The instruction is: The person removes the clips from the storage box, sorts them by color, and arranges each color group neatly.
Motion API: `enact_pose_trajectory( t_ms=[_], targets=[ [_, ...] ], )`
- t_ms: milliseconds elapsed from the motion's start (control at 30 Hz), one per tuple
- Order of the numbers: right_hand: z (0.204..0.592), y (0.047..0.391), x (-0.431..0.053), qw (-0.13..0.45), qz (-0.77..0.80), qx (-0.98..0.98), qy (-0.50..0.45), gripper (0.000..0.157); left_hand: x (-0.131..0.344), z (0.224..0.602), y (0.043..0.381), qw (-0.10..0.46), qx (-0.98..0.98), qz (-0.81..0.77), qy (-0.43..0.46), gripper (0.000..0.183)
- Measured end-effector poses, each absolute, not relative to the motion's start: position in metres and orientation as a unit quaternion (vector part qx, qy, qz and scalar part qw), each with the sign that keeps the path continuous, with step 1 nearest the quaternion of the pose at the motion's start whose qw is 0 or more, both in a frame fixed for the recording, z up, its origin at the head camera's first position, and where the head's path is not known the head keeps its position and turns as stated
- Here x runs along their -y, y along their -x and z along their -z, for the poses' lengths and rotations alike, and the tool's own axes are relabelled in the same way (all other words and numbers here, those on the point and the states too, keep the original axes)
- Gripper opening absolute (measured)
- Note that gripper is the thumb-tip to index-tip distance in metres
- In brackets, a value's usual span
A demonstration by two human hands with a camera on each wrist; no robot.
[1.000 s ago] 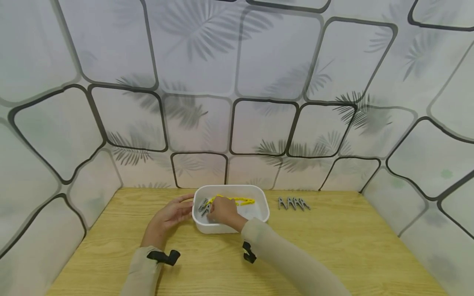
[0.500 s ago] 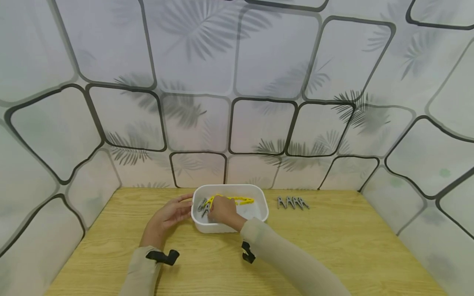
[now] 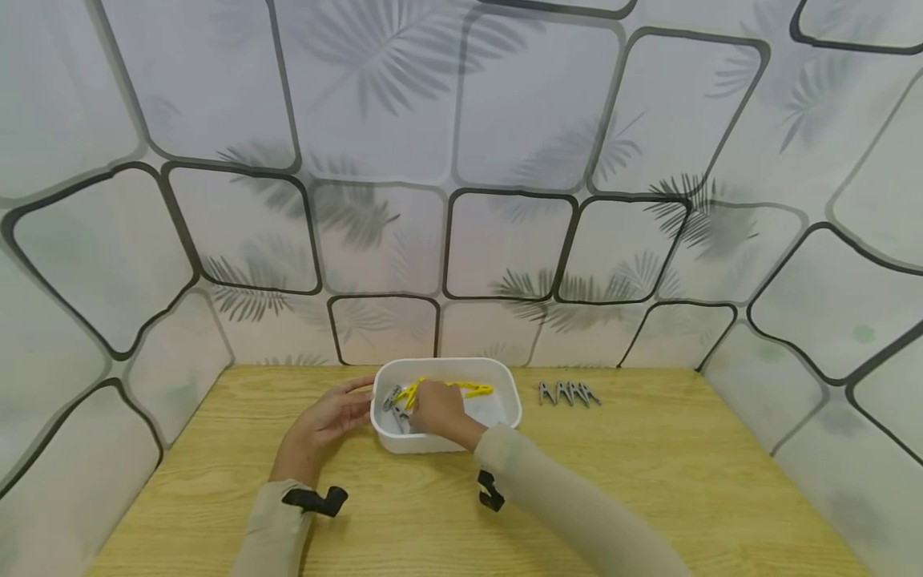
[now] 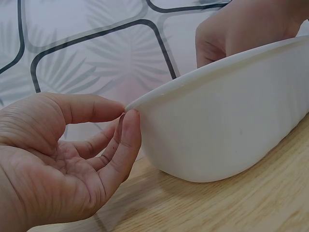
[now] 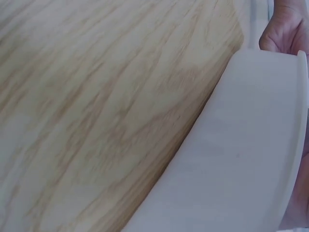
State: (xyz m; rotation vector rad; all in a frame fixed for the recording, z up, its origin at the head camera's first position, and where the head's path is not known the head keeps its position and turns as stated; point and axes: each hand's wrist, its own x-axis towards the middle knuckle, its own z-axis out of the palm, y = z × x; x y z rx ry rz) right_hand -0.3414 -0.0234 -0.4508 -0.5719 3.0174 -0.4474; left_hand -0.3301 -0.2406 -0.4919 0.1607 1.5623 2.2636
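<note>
Tub [image 3: 447, 444], touched by loose left fingers [image 4: 91, 107], holds clips [image 3: 392, 397]; right fingers [image 3: 427, 407] inside, grip unclear.

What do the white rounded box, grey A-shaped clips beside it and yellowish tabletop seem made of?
White box: probably plastic, smooth and matt, its curved wall seamless.
Grey clips: plastic or metal, finish too small to tell.
Tabletop: wood or laminate, satin, showing grain.
</note>
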Motion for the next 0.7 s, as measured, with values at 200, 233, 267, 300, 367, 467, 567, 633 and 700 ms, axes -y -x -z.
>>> enact_pose_trajectory(
  t_ms=[200, 233, 267, 300, 367, 467, 567, 633, 700],
  targets=[
    [0.453, 0.347, 0.008, 0.014, 0.170, -0.956, 0.239, 0.006, 0.242, 0.491, 0.330, 0.196, -0.552, -0.809, -0.053, 0.054],
    [0.452, 0.347, 0.004, 0.009, 0.171, -0.952, 0.254, 0.006, 0.242, 0.491, 0.329, 0.195, -0.552, -0.809, -0.055, 0.052],
    [0.451, 0.348, 0.001, 0.002, 0.174, -0.948, 0.268, 0.005, 0.242, 0.492, 0.329, 0.195, -0.553, -0.808, -0.057, 0.051],
    [0.450, 0.348, -0.002, -0.007, 0.172, -0.944, 0.282, 0.005, 0.242, 0.492, 0.329, 0.195, -0.551, -0.809, -0.058, 0.049],
    [0.447, 0.349, -0.009, -0.021, 0.174, -0.936, 0.304, 0.007, 0.243, 0.492, 0.329, 0.193, -0.556, -0.806, -0.061, 0.046],
    [0.442, 0.349, -0.016, -0.040, 0.179, -0.930, 0.320, 0.008, 0.242, 0.492, 0.329, 0.194, -0.560, -0.803, -0.060, 0.046],
    [0.439, 0.349, -0.023, -0.059, 0.181, -0.927, 0.322, 0.009, 0.241, 0.492, 0.330, 0.191, -0.564, -0.802, -0.051, 0.049],
    [0.438, 0.350, -0.027, -0.077, 0.183, -0.925, 0.323, 0.009, 0.240, 0.491, 0.330, 0.192, -0.565, -0.801, -0.051, 0.052],
    [0.438, 0.350, -0.033, -0.102, 0.184, -0.921, 0.327, 0.010, 0.240, 0.491, 0.330, 0.193, -0.564, -0.801, -0.047, 0.053]
  ],
)
